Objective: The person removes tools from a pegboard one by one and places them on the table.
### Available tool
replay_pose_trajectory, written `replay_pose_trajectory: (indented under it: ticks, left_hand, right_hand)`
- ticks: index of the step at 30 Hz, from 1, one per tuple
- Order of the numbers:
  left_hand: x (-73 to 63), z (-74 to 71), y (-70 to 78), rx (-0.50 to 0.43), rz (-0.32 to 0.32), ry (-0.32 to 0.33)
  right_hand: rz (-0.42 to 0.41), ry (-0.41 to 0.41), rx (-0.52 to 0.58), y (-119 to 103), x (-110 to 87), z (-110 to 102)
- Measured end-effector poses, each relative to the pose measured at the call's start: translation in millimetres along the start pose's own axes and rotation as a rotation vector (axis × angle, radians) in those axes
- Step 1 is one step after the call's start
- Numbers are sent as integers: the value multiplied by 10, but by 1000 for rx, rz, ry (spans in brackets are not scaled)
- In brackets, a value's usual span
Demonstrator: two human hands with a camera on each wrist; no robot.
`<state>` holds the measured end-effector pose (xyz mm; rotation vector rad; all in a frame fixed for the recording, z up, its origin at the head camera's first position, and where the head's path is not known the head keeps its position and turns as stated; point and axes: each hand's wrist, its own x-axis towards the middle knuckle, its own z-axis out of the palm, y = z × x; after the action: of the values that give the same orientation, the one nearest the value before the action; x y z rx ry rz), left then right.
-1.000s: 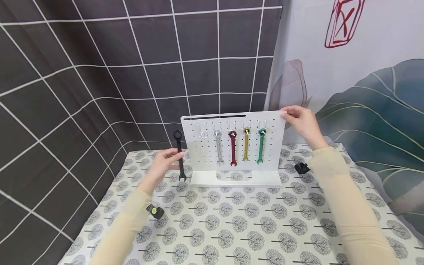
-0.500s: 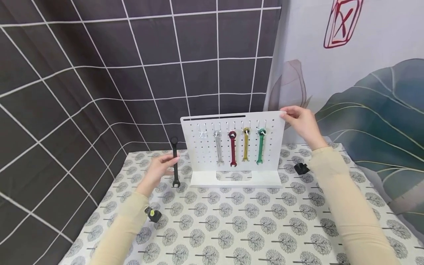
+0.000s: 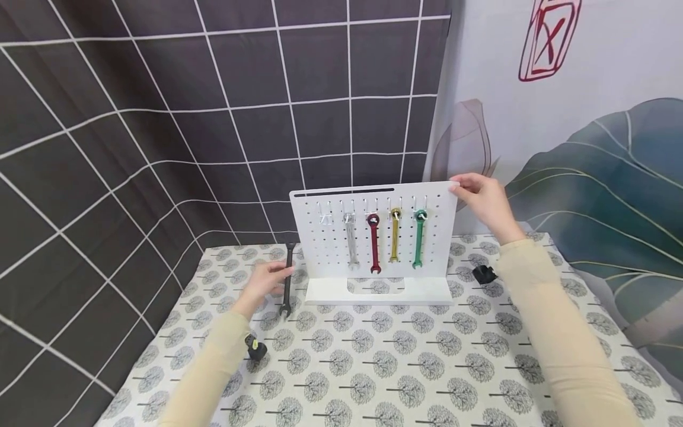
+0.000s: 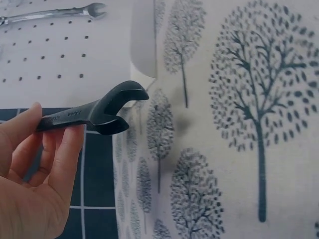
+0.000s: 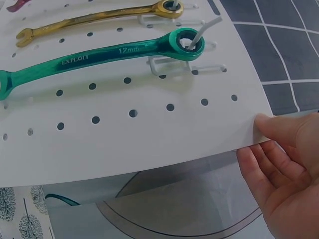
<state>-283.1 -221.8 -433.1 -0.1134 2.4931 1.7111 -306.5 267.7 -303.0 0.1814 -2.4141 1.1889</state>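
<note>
Dark gridded cloth (image 3: 240, 71) backs a tree-print counter (image 3: 333, 370). Just left of the white pegboard (image 3: 331, 255), the left grip (image 3: 265, 280) pinches the black wrench (image 3: 287, 287) at its shaft, long axis running far to near; this hand is nearer the bare left hook (image 3: 325, 220). The right grip (image 3: 487, 204) pinches the pegboard's upper right corner. Slim, dark metal, the wrench points its open end near.

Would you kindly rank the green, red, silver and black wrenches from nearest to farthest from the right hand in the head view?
From the right hand:
1. Green wrench: rightmost on the pegboard.
2. Red wrench: hanging mid-board.
3. Silver wrench: leftmost of those hanging.
4. Black wrench: in the left hand, left of the pegboard.
</note>
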Motion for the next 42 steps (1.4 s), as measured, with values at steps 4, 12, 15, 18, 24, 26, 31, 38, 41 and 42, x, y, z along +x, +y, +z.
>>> replay_pose_trajectory:
  ticks: [4,12,15,18,24,26,31,38,41,42]
  left_hand:
    - [25,40,-97,-16,-37,-16]
    - [3,102,-176,-20,-97,-46]
    - [16,114,-218,-30,-96,-60]
    - [32,122,-268,-23,-88,-70]
    - [27,136,-329,46,-83,-65]
    - [17,140,-326,78,-77,-56]
    - [-6,152,-301,132,-73,-48]
    - [-5,171,-289,155,-74,-28]
    - [-14,176,-268,184,-80,-17]
    - [-16,178,-262,198,-80,-13]
  right_hand:
    - [1,1,-5,13,-14,5]
    - [-7,7,-10,15,-12,2]
    - [-11,10,-11,15,-8,1]
    - [-12,10,-5,16,-6,4]
    - [-11,4,3,17,-9,7]
    - [-13,6,5,15,-11,5]
    - [-13,3,6,13,-14,-4]
    - [-13,8,10,14,-11,-2]
    - [-9,4,18,17,-13,-1]
    - [-7,1,20,17,-14,-2]
